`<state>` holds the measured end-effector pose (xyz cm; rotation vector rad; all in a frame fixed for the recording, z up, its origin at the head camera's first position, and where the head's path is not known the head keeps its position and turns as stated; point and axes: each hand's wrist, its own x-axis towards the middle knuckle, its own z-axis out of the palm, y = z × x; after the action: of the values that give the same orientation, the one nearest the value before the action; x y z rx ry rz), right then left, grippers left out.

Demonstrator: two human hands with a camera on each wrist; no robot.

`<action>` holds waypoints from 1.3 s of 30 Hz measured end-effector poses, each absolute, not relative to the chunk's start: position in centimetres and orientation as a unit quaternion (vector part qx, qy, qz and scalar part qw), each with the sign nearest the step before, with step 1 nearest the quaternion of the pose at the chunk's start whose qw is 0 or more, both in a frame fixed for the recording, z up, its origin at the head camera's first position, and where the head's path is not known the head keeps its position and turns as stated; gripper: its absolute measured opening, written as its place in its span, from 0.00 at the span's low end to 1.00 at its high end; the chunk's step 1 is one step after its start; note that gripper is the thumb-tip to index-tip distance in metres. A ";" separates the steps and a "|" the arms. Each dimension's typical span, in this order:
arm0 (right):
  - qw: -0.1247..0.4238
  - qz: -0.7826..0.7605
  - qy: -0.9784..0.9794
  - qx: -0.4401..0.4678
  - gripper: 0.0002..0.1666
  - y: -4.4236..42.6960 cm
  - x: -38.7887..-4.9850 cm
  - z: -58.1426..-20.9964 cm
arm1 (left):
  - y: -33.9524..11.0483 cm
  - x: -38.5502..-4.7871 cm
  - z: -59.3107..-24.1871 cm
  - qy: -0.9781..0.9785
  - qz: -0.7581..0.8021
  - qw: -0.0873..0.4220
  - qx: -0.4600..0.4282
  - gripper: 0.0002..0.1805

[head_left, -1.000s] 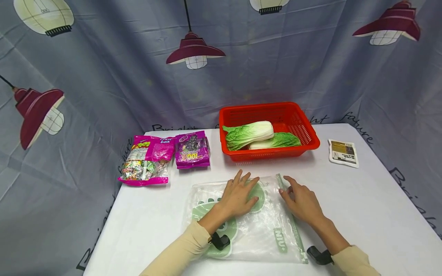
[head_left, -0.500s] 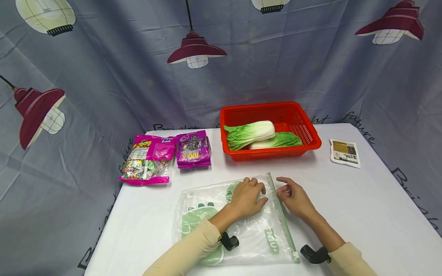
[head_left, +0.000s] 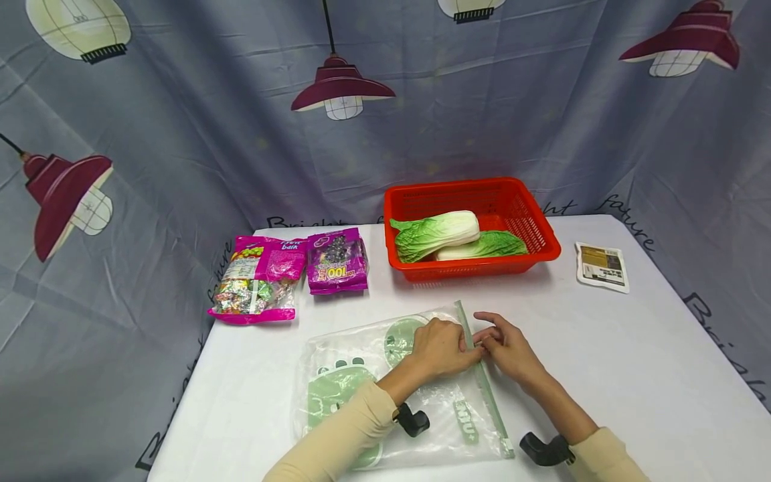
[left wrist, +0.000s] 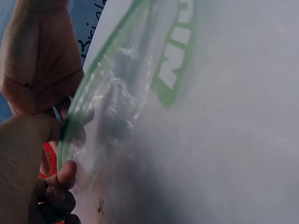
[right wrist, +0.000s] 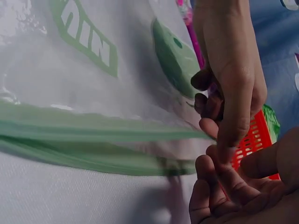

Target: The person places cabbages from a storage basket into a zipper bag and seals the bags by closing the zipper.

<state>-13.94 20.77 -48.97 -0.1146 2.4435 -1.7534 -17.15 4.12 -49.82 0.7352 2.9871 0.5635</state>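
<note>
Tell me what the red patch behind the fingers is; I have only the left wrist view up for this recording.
Observer: A red basket, with two cabbages lying in it.
Reviewer: What sits left of it?
Observer: A pink packet and a smaller purple packet, side by side.
Reviewer: Where along the green edge of the clear bag is the work?
Observer: Nearer its far end in the head view; the left hand and right hand are both there.

Two hands (head_left: 442, 348), one bag (head_left: 444, 408) — two bright packs (head_left: 337, 262), one basket (head_left: 470, 270), two cabbages (head_left: 440, 234), one sachet (head_left: 602, 268).
</note>
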 end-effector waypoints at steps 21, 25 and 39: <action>-0.014 -0.329 0.905 -0.269 0.28 19.1 -13.8 -51.2 | 1.1 -16.7 -47.7 0.938 0.301 -0.015 0.169 0.15; -0.009 -0.296 0.916 -0.271 0.30 19.0 -13.7 -51.2 | 0.5 -16.5 -47.0 0.935 0.315 -0.028 0.160 0.15; -0.001 -0.250 0.935 -0.253 0.27 18.7 -13.7 -51.6 | -0.8 -15.5 -44.4 0.927 0.340 -0.052 0.147 0.13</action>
<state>-13.68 18.68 -51.57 -0.7961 2.9379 -0.7865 -15.48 -0.83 -44.43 0.4783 3.0143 1.1040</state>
